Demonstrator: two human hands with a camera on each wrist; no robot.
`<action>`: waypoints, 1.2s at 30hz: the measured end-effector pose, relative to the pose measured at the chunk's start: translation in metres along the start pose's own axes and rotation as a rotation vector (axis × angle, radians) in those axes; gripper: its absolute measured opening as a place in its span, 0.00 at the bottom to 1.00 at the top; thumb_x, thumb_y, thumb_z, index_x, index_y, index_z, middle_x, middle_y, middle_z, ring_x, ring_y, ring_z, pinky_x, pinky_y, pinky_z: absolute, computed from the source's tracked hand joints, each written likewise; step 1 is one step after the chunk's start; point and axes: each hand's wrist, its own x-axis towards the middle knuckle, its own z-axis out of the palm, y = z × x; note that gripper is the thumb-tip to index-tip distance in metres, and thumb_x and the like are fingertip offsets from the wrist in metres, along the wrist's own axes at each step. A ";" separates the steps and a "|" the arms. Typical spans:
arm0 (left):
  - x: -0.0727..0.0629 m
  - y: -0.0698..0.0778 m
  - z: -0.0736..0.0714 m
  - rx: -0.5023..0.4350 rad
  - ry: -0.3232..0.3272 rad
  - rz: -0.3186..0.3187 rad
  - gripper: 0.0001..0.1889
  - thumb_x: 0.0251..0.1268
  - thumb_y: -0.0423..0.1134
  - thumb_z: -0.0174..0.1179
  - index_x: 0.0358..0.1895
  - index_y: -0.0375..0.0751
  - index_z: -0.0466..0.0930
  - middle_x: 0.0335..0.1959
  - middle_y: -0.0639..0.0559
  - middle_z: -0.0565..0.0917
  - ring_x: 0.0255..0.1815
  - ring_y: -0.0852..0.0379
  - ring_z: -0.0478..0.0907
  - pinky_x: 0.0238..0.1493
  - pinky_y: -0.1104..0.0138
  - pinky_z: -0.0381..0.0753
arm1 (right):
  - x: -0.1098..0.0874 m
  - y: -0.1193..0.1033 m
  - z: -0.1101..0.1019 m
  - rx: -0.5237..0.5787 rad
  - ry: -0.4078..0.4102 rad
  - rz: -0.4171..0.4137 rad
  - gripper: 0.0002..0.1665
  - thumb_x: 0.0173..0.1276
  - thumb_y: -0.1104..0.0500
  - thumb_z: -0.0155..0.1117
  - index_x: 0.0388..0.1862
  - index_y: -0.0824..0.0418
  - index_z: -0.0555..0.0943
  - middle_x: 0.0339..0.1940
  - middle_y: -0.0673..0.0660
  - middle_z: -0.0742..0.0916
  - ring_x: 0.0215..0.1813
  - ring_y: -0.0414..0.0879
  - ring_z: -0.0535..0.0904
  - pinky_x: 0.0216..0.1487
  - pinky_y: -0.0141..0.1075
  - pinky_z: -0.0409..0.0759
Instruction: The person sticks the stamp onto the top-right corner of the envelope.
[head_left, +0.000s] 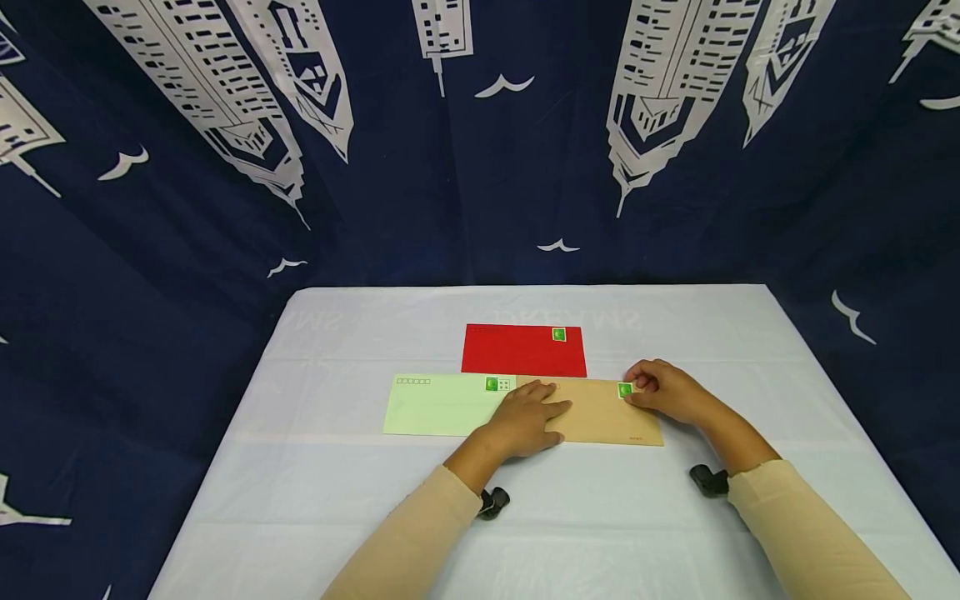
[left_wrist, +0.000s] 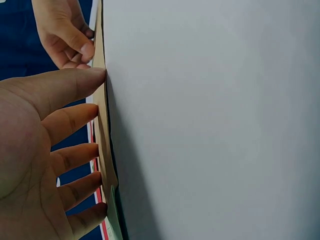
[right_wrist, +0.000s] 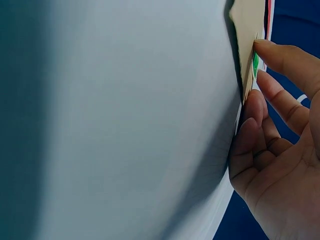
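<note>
My left hand (head_left: 525, 419) lies with its fingers spread over the left part of a tan kraft envelope (head_left: 600, 417). In the left wrist view, its straight fingers (left_wrist: 75, 117) touch the envelope's surface. At the envelope's top right corner my right hand (head_left: 667, 392) holds a small green stamp (head_left: 625, 389) by its edge, between thumb and index finger. The right wrist view shows this stamp (right_wrist: 255, 64) nearly edge-on against the envelope, and the other fingers are curled. Whether the whole stamp lies flat cannot be made out.
A light green envelope (head_left: 442, 408) with a green stamp (head_left: 492, 384) adjoins the tan one on the left. Behind them lies a red envelope (head_left: 517, 350), also bearing a green stamp (head_left: 558, 334). All rest on a white-covered table (head_left: 322, 500) before a dark blue patterned cloth (head_left: 465, 183).
</note>
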 end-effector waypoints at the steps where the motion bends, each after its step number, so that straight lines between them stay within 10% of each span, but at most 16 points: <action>1: 0.000 0.000 0.000 0.001 0.000 0.001 0.31 0.73 0.54 0.58 0.77 0.63 0.65 0.82 0.56 0.60 0.84 0.52 0.51 0.82 0.55 0.56 | 0.000 0.000 0.000 0.000 0.000 -0.005 0.15 0.64 0.60 0.73 0.47 0.62 0.81 0.38 0.57 0.77 0.39 0.45 0.70 0.37 0.28 0.71; 36: 0.011 0.003 -0.007 0.052 0.049 -0.014 0.26 0.73 0.51 0.59 0.72 0.60 0.73 0.75 0.56 0.69 0.76 0.54 0.63 0.74 0.56 0.69 | -0.001 0.001 -0.003 0.048 0.048 0.071 0.12 0.75 0.59 0.60 0.52 0.65 0.80 0.40 0.57 0.83 0.41 0.45 0.75 0.40 0.29 0.76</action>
